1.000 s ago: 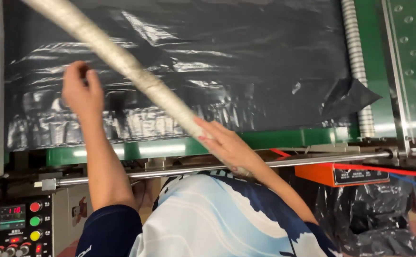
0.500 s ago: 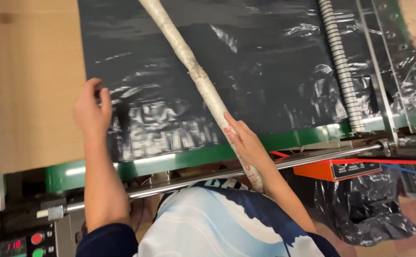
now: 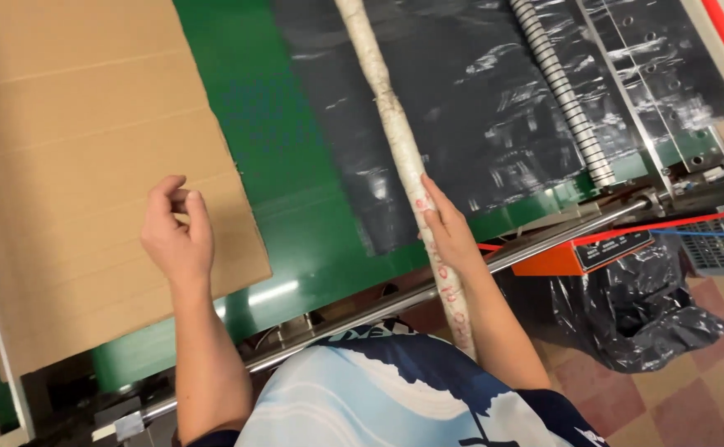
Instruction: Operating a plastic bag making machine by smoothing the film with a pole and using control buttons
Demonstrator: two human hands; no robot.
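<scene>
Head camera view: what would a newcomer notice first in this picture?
First, the long pale cardboard tube, which runs up the middle of the view and is gripped near its lower end by the right hand. It lies over a shiny black plastic sheet spread on the green machine bed. On the left, the left hand hovers, fingers curled, over a large brown cardboard sheet.

- We see the long cardboard tube cut off by the top edge; its lower end is hidden behind our right arm.
- The cardboard sheet runs out of the left edge.
</scene>
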